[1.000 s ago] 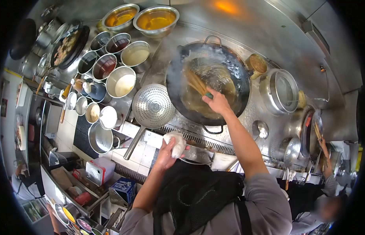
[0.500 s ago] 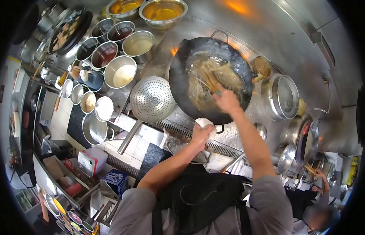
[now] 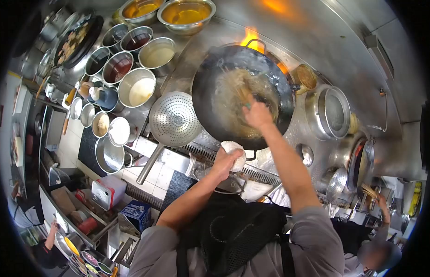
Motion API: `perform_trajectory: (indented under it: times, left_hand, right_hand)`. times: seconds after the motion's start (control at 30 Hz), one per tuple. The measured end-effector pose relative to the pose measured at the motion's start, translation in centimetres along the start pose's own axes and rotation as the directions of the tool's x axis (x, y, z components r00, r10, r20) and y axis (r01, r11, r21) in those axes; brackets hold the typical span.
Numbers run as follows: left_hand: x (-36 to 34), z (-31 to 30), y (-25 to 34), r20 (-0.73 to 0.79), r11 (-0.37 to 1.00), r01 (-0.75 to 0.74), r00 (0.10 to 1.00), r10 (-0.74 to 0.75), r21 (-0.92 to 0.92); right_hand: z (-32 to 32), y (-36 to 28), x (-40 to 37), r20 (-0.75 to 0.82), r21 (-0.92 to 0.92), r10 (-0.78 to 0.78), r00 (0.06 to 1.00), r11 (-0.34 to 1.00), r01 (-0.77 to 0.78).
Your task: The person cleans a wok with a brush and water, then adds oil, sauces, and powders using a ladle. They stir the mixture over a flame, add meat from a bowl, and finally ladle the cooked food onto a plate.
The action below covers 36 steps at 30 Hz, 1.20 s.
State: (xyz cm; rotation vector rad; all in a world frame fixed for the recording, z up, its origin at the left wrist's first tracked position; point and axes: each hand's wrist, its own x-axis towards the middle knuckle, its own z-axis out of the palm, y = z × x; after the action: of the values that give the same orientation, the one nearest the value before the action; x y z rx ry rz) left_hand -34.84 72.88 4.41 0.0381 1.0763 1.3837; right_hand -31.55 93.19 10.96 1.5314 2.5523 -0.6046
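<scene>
Centrally on the range sits the black wok [image 3: 206,99], tipped a little toward the person, with pale noodles [image 3: 226,108] in steaming liquid spread over its bottom. The right hand [image 3: 257,115] reaches in over the near rim, closed around a bundle of long chopsticks [image 3: 244,94] whose tips are down in the noodles. Their length probably keeps the fingers clear of the heat. The left hand [image 3: 222,162] is clenched around a folded white cloth [image 3: 234,151] pressed against the wok's near edge by its handle. The cloth looks to serve as padding against hot metal while that hand steadies the tilt. A flame [image 3: 252,34] licks up behind the far rim.

Just left of the wok lies a perforated skimmer [image 3: 174,119], bowl up, its handle pointing back toward the person within easy reach. Beyond it stand open seasoning pots [image 3: 137,90] in close rows, and two bowls [image 3: 186,11] of amber liquid sit at the back. To the right is a lidded pot [image 3: 333,113]. A co-worker's hand [image 3: 380,201] shows at the lower right, well apart.
</scene>
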Motion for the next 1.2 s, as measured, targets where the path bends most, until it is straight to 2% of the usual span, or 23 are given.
perform_trajectory:
  times: [0.03, 0.1, 0.17, 0.23, 0.3, 0.37, 0.4, 0.43, 0.47, 0.5, 0.57, 0.63, 0.7, 0.73, 0.8, 0.87, 0.93, 0.97, 1.0, 1.07, 1.13, 1.17, 1.2]
  left_hand:
    - [-0.5, 0.3, 0.1, 0.007, 1.0, 0.002, 1.0, -0.002, 0.005]
    - [-1.6, 1.3, 0.5, -0.127, 0.993, -0.017, 0.992, 0.003, -0.113]
    - [-1.1, 0.8, -0.2, -0.074, 0.993, 0.021, 0.997, -0.03, -0.113]
    - [-0.3, 0.9, -1.1, 0.05, 0.981, -0.01, 0.999, 0.02, -0.195]
    - [0.2, 1.4, -1.0, 0.056, 0.98, -0.033, 0.997, 0.045, -0.198]
    - [0.5, 1.4, -1.0, 0.015, 0.986, 0.035, 0.999, -0.033, -0.164]
    - [0.6, 1.3, -0.9, -0.006, 0.984, 0.084, 0.996, -0.086, -0.155]
    - [0.9, 1.1, -0.9, -0.014, 0.984, 0.073, 0.997, -0.076, -0.16]
    - [1.1, 0.7, -1.0, -0.01, 0.989, 0.062, 0.998, -0.064, -0.137]
    - [0.9, 0.2, -1.0, -0.002, 0.992, 0.056, 0.998, -0.057, -0.11]
    - [0.8, -0.5, 0.1, 0.018, 0.982, 0.153, 0.988, -0.152, -0.112]
    - [0.9, -1.3, 0.4, 0.059, 0.985, 0.136, 0.99, -0.13, -0.102]
    - [0.7, -1.7, 1.4, 0.068, 0.987, 0.15, 0.987, -0.145, -0.064]
    - [0.5, -1.6, 1.8, 0.084, 0.985, 0.157, 0.985, -0.15, -0.073]
    - [-0.3, -0.9, 2.5, 0.091, 0.986, 0.141, 0.987, -0.133, -0.085]
    - [-0.4, -0.9, 2.5, 0.105, 0.988, 0.126, 0.988, -0.116, -0.094]
    - [-0.2, -0.9, 2.0, 0.082, 0.985, 0.143, 0.987, -0.136, -0.097]
    - [0.0, -0.9, 1.8, 0.057, 0.982, 0.157, 0.987, -0.152, -0.1]
    - [0.4, -1.0, 1.3, 0.094, 0.982, 0.153, 0.985, -0.143, -0.112]
    - [0.3, -0.4, 1.5, 0.075, 0.983, 0.16, 0.985, -0.153, -0.093]
    - [1.3, -0.7, 0.3, 0.087, 0.986, 0.133, 0.988, -0.124, -0.104]
    - [1.0, -0.4, 0.2, 0.088, 0.985, 0.137, 0.988, -0.128, -0.108]
    - [0.6, 0.0, 0.6, 0.066, 0.986, 0.121, 0.991, -0.114, -0.112]
  right_hand:
    - [1.1, -0.1, -1.3, -0.015, 0.045, 0.017, 1.0, 0.999, -0.016]
    - [1.8, 1.9, -4.2, 0.017, 0.119, -0.135, 0.991, 0.984, 0.132]
    - [0.0, 4.7, -7.7, 0.152, 0.099, -0.242, 0.958, 0.968, 0.228]
    - [-4.0, 7.0, -10.0, 0.307, -0.121, -0.224, 0.925, 0.955, 0.271]
    - [-7.0, 8.5, -8.7, 0.317, -0.305, -0.055, 0.947, 0.939, 0.157]
    - [-5.9, 10.9, -3.7, 0.117, -0.374, 0.036, 0.992, 0.927, 0.011]
    - [-4.3, 11.1, -0.5, 0.02, -0.305, -0.047, 0.999, 0.951, 0.051]
    - [-3.1, 11.0, 2.3, -0.087, -0.24, -0.124, 0.988, 0.966, 0.1]
    - [-2.1, 9.3, 3.6, -0.077, -0.023, -0.078, 0.994, 0.997, 0.076]
    - [-0.8, 6.8, 3.9, -0.057, 0.197, -0.026, 0.998, 0.98, 0.037]
    - [-0.2, 1.7, 1.5, 0.096, 0.496, 0.044, 0.994, 0.864, -0.086]
    - [1.2, -1.4, -0.8, 0.141, 0.62, -0.017, 0.99, 0.781, -0.075]
    - [2.2, -2.0, -3.1, 0.227, 0.691, -0.153, 0.962, 0.721, -0.049]
    - [2.2, -1.0, -4.1, 0.324, 0.64, -0.199, 0.925, 0.766, -0.059]
    - [2.2, 2.3, -6.2, 0.115, 0.531, -0.467, 0.877, 0.775, 0.343]
    - [-4.3, 3.6, -9.7, 0.417, 0.32, -0.347, 0.84, 0.921, 0.222]
    - [-5.2, 10.2, -9.2, 0.368, 0.144, -0.432, 0.824, 0.901, 0.408]
    - [-6.6, 10.9, -8.2, 0.357, -0.021, -0.351, 0.865, 0.923, 0.383]
    - [-7.8, 11.0, -6.7, 0.332, -0.182, -0.27, 0.904, 0.922, 0.342]
    - [-5.1, 8.9, -3.3, 0.112, -0.183, -0.229, 0.967, 0.952, 0.246]
    - [-1.9, 4.0, -2.5, 0.154, -0.179, -0.089, 0.984, 0.977, 0.117]
    - [0.7, 2.9, -3.4, 0.051, -0.204, -0.173, 0.984, 0.962, 0.18]
    - [1.5, 2.1, -5.1, 0.066, -0.186, -0.23, 0.971, 0.953, 0.238]
